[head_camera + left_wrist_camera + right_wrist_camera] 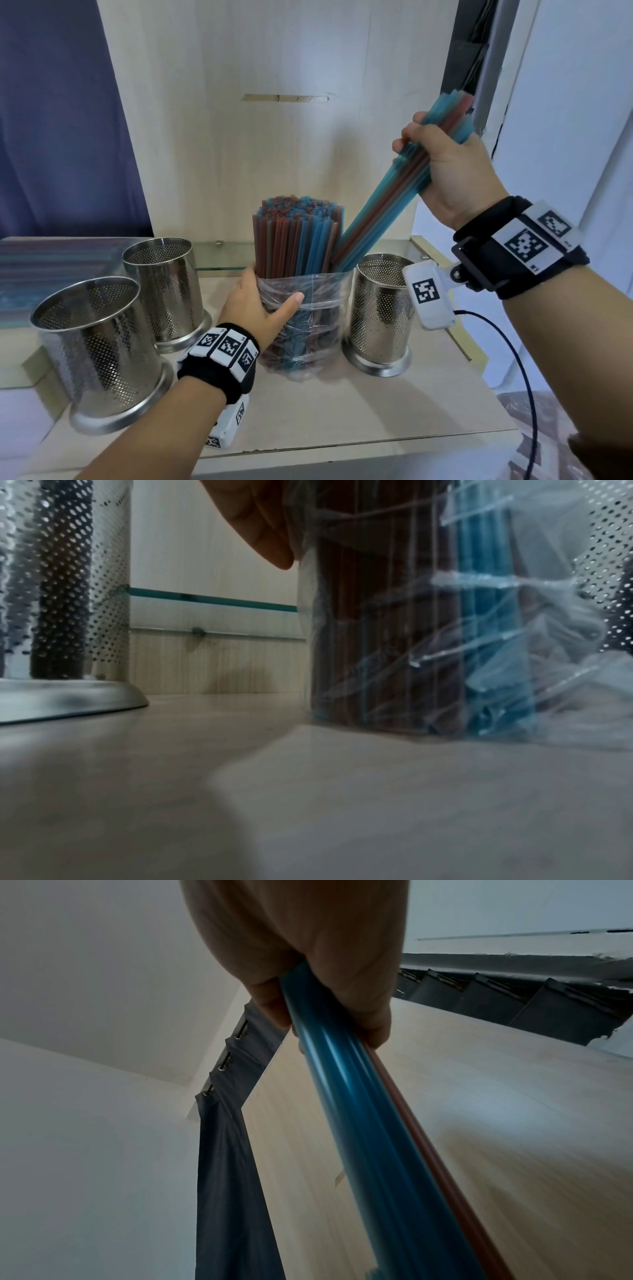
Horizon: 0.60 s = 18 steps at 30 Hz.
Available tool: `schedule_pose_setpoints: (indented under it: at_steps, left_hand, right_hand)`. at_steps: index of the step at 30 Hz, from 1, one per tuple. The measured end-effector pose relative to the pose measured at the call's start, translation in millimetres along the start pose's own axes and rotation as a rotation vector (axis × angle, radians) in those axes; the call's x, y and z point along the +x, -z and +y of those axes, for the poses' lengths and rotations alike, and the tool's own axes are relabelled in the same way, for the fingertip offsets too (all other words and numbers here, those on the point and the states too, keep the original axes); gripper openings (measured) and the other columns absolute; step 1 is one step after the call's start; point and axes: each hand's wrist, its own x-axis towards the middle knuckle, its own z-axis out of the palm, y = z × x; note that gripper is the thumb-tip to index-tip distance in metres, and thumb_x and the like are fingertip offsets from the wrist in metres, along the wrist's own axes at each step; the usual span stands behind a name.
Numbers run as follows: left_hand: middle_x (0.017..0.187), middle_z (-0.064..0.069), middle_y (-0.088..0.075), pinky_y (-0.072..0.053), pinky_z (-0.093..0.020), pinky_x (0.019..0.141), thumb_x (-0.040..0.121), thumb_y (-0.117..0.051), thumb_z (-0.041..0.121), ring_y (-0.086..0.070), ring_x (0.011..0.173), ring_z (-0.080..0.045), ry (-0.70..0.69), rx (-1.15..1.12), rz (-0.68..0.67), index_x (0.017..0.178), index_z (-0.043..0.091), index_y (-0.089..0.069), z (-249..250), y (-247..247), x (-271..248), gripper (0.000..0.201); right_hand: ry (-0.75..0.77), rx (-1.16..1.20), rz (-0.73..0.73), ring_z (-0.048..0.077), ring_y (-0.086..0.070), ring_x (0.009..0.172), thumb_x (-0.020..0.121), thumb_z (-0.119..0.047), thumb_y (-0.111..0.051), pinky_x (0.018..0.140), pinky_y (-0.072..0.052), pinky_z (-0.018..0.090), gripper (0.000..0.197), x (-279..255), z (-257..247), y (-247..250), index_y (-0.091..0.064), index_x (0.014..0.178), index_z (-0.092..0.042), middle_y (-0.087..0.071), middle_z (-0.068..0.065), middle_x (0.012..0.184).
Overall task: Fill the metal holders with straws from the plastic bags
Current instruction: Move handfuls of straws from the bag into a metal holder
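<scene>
Bag [308, 308] stands upright on counter [342, 411], steadied by left hand [255, 308] wrapped round it. A bunch of straws [394, 202] is gripped in right hand [448, 164], tips apparently still inside bag. Three holders around bag appear empty: right [380, 308], left [164, 291], nearer left [99, 346]. Filling not begun.

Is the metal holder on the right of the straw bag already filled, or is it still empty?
Empty, as far as shown. The right holder stands upright with only bare perforated wall visible inside; its bottom is hidden. The right hand grips a bunch of straws.
</scene>
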Motion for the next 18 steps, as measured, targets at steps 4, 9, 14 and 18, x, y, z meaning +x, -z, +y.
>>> schedule_pose_setpoints:
  at_steps: [4, 9, 14, 18]
  left_hand:
    - [0.117, 0.0, -0.061, -0.051, -0.038, 0.093, 0.072, -0.064, 0.068, -0.059, 0.108, -0.02, -0.011, -0.021, 0.009, 0.127, 0.019, -0.044, 1, 0, 0, 0.076]
    - [0.119, -0.001, -0.062, -0.053, -0.041, 0.092, 0.072, -0.065, 0.068, -0.06, 0.108, -0.02, -0.004, -0.013, 0.001, 0.129, 0.019, -0.043, -1, -1, 0, 0.078]
    - [0.118, 0.0, -0.062, -0.052, -0.038, 0.091, 0.073, -0.066, 0.065, -0.06, 0.106, -0.019, -0.014, -0.012, 0.008, 0.13, 0.02, -0.043, 0, -1, 0, 0.076]
    - [0.117, 0.001, -0.062, -0.052, -0.038, 0.091, 0.073, -0.066, 0.065, -0.06, 0.105, -0.018, -0.022, -0.025, 0.003, 0.13, 0.022, -0.043, -1, -1, 0, 0.075]
  right_hand:
    - [0.076, 0.033, 0.01, 0.017, -0.06, 0.074, 0.093, -0.002, -0.058, 0.072, -0.048, 0.032, 0.015, 2, -17, 12, -0.057, 0.087, -0.015, -0.057, -0.001, 0.08]
    - [0.115, 0.049, 0.057, 0.018, -0.061, 0.076, 0.09, -0.003, -0.061, 0.075, -0.049, 0.033, 0.011, 10, -34, 34, -0.059, 0.089, -0.014, -0.058, 0.001, 0.081]
    - [0.075, -0.054, 0.07, 0.018, -0.062, 0.076, 0.092, -0.003, -0.06, 0.076, -0.051, 0.032, 0.013, 14, -32, 52, -0.059, 0.086, -0.015, -0.058, 0.0, 0.078]
    - [-0.046, -0.201, 0.019, 0.016, -0.065, 0.074, 0.093, -0.001, -0.061, 0.076, -0.053, 0.03, 0.013, 13, 2, 56, -0.061, 0.088, -0.014, -0.062, 0.0, 0.077]
